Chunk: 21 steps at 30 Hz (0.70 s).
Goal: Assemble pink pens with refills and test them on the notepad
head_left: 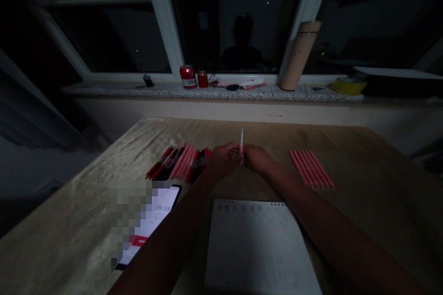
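My left hand [224, 160] and my right hand [256, 157] meet over the middle of the table, fingers closed on a slim pen [242, 137]. It points up and away from me; a thin white length sticks out above the fingers, with a bit of pink at its base. The rest of it is hidden in my grip. Beside my left hand lies a row of red, black and pink pens [182, 161]. Several pink pens [311, 168] are lined up side by side to the right of my right hand.
A spiral notepad [259, 249] lies below my hands. A lit phone [155, 221] is partly behind my left forearm. Along the window sill [166, 91] stand a red can [188, 77], a red jar [202, 79], a tall tan cylinder [300, 55] and yellow tape [348, 86].
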Each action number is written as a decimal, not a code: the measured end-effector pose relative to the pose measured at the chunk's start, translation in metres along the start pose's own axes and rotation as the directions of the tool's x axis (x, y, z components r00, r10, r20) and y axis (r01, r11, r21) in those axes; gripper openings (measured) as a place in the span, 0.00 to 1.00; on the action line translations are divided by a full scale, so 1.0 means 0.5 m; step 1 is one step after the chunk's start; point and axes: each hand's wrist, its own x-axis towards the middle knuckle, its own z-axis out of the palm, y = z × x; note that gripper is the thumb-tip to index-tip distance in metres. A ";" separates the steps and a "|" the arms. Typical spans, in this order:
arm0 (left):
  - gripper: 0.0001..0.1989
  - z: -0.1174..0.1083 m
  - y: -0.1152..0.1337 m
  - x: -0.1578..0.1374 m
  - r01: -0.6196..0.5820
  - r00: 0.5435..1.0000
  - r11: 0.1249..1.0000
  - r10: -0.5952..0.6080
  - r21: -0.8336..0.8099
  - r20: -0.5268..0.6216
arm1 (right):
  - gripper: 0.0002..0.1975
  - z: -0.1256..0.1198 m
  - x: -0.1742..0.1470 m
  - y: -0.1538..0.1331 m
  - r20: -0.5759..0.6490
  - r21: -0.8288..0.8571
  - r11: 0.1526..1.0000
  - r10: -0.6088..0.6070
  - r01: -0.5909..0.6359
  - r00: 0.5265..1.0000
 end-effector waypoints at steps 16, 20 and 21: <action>0.11 0.008 0.009 -0.001 -0.011 1.000 1.000 0.011 -0.001 -0.022 | 0.13 0.001 -0.041 0.035 -0.012 -0.100 0.995 -0.032 0.031 0.999; 0.12 0.011 0.010 -0.002 -0.027 0.999 1.000 0.026 -0.017 -0.030 | 0.11 0.008 -0.047 0.034 -0.050 -0.064 0.998 -0.017 0.014 0.999; 0.11 0.012 0.011 -0.003 -0.033 0.999 0.999 0.033 -0.024 -0.027 | 0.11 0.009 -0.048 0.037 -0.068 -0.048 0.999 -0.006 0.003 0.998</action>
